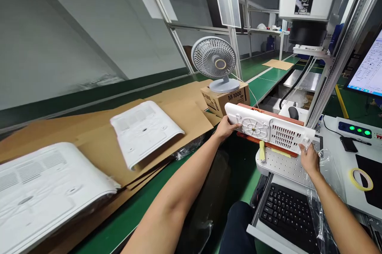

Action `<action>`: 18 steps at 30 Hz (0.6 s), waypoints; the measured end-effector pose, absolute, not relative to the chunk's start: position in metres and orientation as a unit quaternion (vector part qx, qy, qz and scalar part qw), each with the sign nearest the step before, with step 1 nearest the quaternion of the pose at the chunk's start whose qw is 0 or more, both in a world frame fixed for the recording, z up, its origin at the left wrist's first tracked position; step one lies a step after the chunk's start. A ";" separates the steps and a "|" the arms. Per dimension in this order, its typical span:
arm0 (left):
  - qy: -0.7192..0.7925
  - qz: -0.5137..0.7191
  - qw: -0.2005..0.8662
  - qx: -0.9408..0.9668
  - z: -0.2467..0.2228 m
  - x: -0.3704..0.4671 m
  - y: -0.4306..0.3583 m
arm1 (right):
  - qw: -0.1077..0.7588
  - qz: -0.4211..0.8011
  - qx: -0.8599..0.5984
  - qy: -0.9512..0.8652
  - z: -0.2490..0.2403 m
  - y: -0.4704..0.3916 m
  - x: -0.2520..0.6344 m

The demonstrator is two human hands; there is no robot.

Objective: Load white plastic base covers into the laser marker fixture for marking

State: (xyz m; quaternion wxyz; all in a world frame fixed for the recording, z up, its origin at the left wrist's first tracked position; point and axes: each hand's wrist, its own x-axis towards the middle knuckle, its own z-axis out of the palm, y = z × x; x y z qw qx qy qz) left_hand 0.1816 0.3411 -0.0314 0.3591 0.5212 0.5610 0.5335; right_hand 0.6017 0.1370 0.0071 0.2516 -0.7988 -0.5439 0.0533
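Observation:
A long white plastic panel (262, 130) with a round spoked grille and a slotted vent is held upright and slightly tilted between my two hands. My left hand (226, 127) grips its left end, thumb on the front face. Around the right end is my right hand (309, 158), its thumb at the lower corner. An orange-brown fixture (253, 138) shows behind and below the panel, above a perforated metal plate (286, 166). A strip of yellow tape (262, 151) hangs at the fixture's lower edge. Clear plastic film (330, 174) lies beside my right hand.
Two white covers (146, 127) (50, 194) rest on cardboard (98, 127) at left. A fan (213, 57) stands on a carton (235, 97). The laser-like machine head (308, 3) hangs above right. A keyboard (289, 214) sits below; yellow tape roll (361, 179) and monitor (365, 63) are right.

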 end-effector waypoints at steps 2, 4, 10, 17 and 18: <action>0.570 0.522 0.341 0.535 -0.030 0.180 0.342 | 0.251 0.056 -0.798 -0.545 0.008 0.135 0.602; 0.577 0.514 0.324 0.546 -0.030 0.179 0.343 | 0.249 0.058 -0.799 -0.544 0.009 0.134 0.603; 0.590 0.501 0.289 0.564 -0.038 0.181 0.345 | 0.244 0.049 -0.800 -0.545 0.013 0.134 0.603; 0.599 0.488 0.267 0.576 -0.044 0.176 0.347 | 0.236 0.046 -0.805 -0.542 0.015 0.139 0.605; 0.601 0.485 0.264 0.578 -0.044 0.175 0.347 | 0.234 0.047 -0.806 -0.541 0.015 0.138 0.605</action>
